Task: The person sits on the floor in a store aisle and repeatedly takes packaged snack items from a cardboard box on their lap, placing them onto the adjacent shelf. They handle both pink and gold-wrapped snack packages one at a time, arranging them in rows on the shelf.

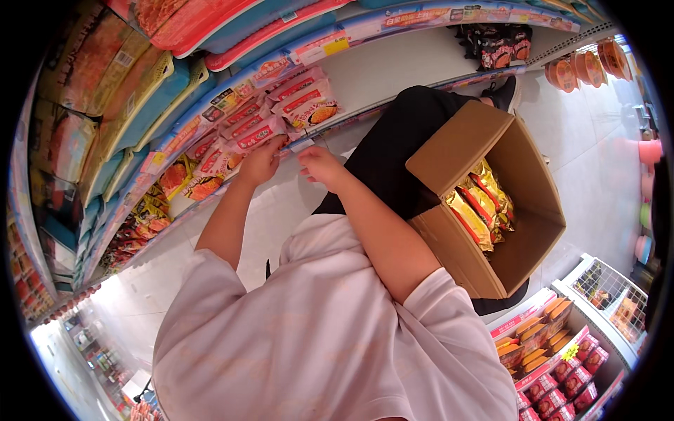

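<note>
Mid-frame, the left hand (pixel 261 163) grips a pink packet (pixel 258 133) at the shelf (pixel 393 70) edge — the right hand (pixel 319 166) hovers beside it, fingers curled, empty. A box (pixel 523 203) sits right.

The person wears a loose T-shirt (pixel 323 337) in a pale pink-white colour, with short wide sleeves that end above the elbows. The forearms are bare, without watch or bracelet. At 1 o'clock from the shirt there are black trousers (pixel 397 151) and a dark shoe (pixel 502 95).
</note>
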{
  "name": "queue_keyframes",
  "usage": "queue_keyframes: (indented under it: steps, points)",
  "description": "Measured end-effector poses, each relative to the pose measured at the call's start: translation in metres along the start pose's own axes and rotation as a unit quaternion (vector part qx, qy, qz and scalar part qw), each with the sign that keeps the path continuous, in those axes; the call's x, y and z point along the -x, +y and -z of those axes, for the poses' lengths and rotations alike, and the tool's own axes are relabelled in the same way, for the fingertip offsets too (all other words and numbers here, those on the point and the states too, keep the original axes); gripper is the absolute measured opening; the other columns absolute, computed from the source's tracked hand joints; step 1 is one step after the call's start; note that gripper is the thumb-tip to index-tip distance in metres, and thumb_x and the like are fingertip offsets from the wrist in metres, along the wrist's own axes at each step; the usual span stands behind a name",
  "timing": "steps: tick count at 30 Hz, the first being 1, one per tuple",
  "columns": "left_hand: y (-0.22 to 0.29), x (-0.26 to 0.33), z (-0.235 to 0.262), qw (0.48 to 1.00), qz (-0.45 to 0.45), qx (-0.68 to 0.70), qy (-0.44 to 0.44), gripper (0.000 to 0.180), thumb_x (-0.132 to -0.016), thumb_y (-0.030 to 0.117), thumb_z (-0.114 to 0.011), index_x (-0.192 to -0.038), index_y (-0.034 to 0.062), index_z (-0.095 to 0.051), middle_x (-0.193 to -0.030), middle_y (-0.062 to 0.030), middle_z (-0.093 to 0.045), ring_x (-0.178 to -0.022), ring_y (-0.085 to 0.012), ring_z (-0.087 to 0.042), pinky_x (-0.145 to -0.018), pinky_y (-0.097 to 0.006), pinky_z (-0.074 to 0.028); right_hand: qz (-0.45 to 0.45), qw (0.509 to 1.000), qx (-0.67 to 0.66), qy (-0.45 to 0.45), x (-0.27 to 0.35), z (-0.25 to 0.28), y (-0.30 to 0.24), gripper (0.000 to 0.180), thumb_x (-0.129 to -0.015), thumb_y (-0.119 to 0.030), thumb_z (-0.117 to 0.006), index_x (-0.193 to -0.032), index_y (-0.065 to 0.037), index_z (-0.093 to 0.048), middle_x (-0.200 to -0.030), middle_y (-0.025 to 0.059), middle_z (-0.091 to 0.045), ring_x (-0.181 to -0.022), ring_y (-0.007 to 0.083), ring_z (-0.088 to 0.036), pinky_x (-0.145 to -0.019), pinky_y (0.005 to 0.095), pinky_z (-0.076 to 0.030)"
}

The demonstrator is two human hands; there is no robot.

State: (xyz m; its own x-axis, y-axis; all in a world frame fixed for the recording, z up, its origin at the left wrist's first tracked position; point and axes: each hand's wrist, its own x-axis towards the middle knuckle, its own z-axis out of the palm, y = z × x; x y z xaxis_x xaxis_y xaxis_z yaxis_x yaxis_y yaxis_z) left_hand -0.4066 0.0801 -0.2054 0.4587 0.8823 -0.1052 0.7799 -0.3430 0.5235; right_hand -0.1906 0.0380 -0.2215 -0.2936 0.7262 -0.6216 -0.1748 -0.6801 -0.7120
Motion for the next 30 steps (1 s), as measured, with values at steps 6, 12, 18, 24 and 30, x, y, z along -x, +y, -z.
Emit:
queue_keyframes:
  steps: [6,12,18,24,30]
  points:
    - [-0.011,0.04,-0.014,0.996,0.073,0.032,0.036,0.026,-0.093,0.007,-0.063,-0.117,0.0065,-0.071,-0.104,-0.0199,-0.074,-0.096,-0.0394,-0.071,-0.081,-0.048,-0.056,-0.036,0.998,0.04,-0.037,-0.001,0.001,0.001,0.02,-0.099,-0.023,-0.062,-0.115,-0.012,-0.066,-0.109,0.0019,-0.067,-0.097,0.0203,-0.071,-0.075,0.0376,-0.056]
    - [-0.01,0.025,-0.001,0.998,0.055,0.035,-0.023,0.022,-0.091,0.005,-0.062,-0.111,0.0019,-0.071,-0.098,-0.0207,-0.074,-0.095,-0.039,-0.071,-0.083,-0.047,-0.056,-0.042,0.997,0.047,-0.033,0.003,0.003,-0.001,0.02,-0.099,-0.023,-0.061,-0.115,-0.013,-0.066,-0.109,0.0016,-0.066,-0.099,0.0206,-0.07,-0.08,0.0381,-0.056]
    - [-0.019,0.019,-0.009,0.997,0.034,0.011,0.067,0.026,-0.088,0.003,-0.062,-0.112,0.001,-0.071,-0.095,-0.021,-0.073,-0.093,-0.0399,-0.071,-0.083,-0.048,-0.056,-0.052,0.997,0.046,-0.027,0.004,0.004,-0.003,0.021,-0.1,-0.023,-0.06,-0.117,-0.011,-0.065,-0.111,0.0027,-0.065,-0.102,0.0213,-0.069,-0.083,0.039,-0.055]
    - [0.007,0.017,-0.01,0.99,0.088,0.099,-0.046,0.027,-0.088,0.005,-0.067,-0.114,0.0029,-0.071,-0.097,-0.0198,-0.074,-0.091,-0.0365,-0.073,-0.081,-0.044,-0.058,-0.053,0.997,0.052,-0.025,0.005,0.005,-0.005,0.021,-0.1,-0.022,-0.06,-0.117,-0.011,-0.066,-0.111,0.0037,-0.066,-0.101,0.0213,-0.069,-0.083,0.0394,-0.056]
    - [0.002,-0.012,-0.007,0.987,0.07,0.111,0.092,0.024,-0.091,0.006,-0.065,-0.113,0.004,-0.071,-0.098,-0.0173,-0.073,-0.087,-0.0338,-0.073,-0.081,-0.042,-0.058,-0.05,0.997,0.055,-0.021,0.008,0.002,-0.007,0.021,-0.099,-0.023,-0.061,-0.117,-0.011,-0.066,-0.111,0.0037,-0.066,-0.1,0.0208,-0.069,-0.082,0.0392,-0.056]
